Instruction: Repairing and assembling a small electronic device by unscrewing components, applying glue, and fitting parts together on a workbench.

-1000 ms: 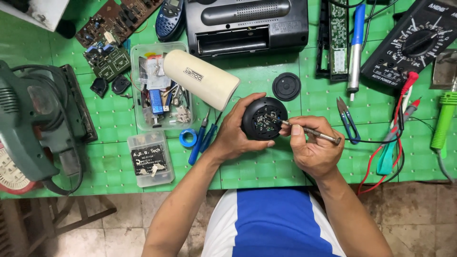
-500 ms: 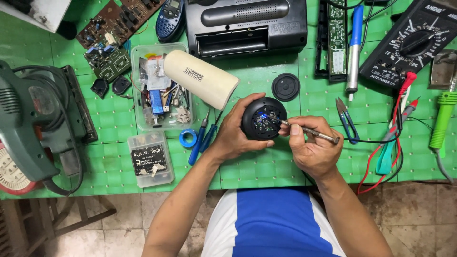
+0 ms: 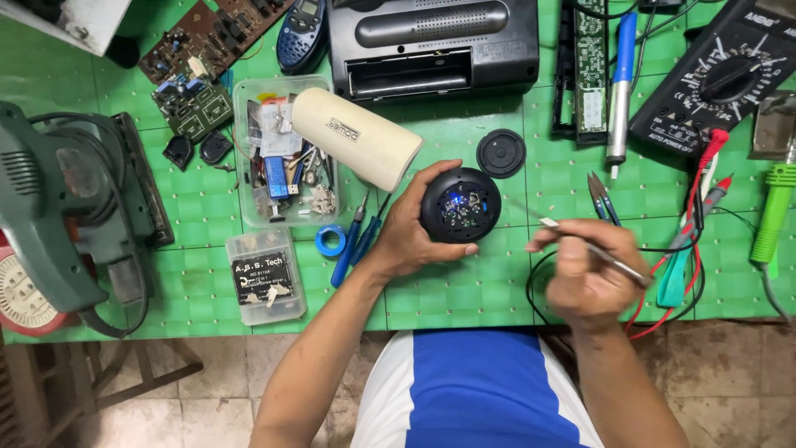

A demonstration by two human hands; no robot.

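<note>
Left hand (image 3: 410,236) cups the round black speaker housing (image 3: 461,204), open face up, fingers curled around its left rim, on the green worktop (image 3: 497,282). Right hand (image 3: 590,278), to the housing's right and apart from it, pinches tweezers (image 3: 580,245), their long axis slanting toward the housing.

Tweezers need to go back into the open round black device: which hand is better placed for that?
Right, probably. The right hand already holds the tweezers, tip pointing toward the round black device, just off its open face. The left hand is wrapped around the device, steadying it on the green mat.
</note>
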